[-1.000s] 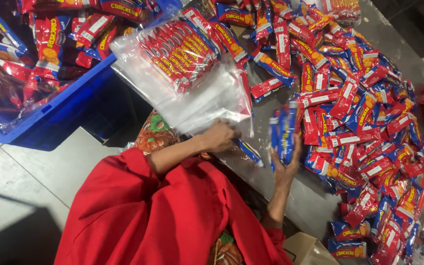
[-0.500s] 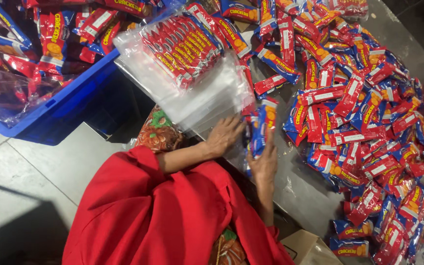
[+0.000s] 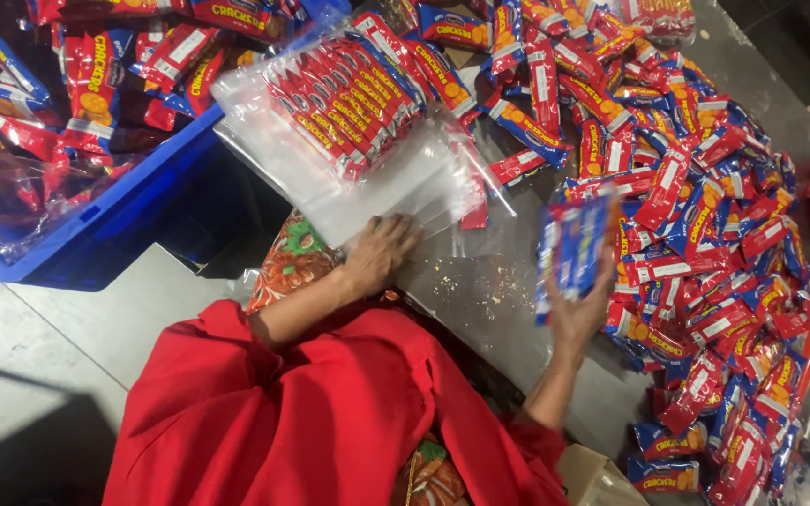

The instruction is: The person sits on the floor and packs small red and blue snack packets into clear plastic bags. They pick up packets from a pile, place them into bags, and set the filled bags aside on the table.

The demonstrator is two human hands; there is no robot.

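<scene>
Left hand (image 3: 382, 251) flat, pinning clear bag (image 3: 367, 141); right hand (image 3: 581, 305) gripping blue packets (image 3: 569, 248). Packet heap (image 3: 705, 234) at right; blue crate (image 3: 105, 211) upper left.

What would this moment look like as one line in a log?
left hand: pressing flat on clear plastic bag | right hand: holding up blue snack packets | nearby: loose packet pile, blue crate

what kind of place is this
Probably a snack packing area, worked by hand. A big heap of red and blue packets covers the table, a clear bag holds a neat row of them, and a blue crate holds more.
</scene>
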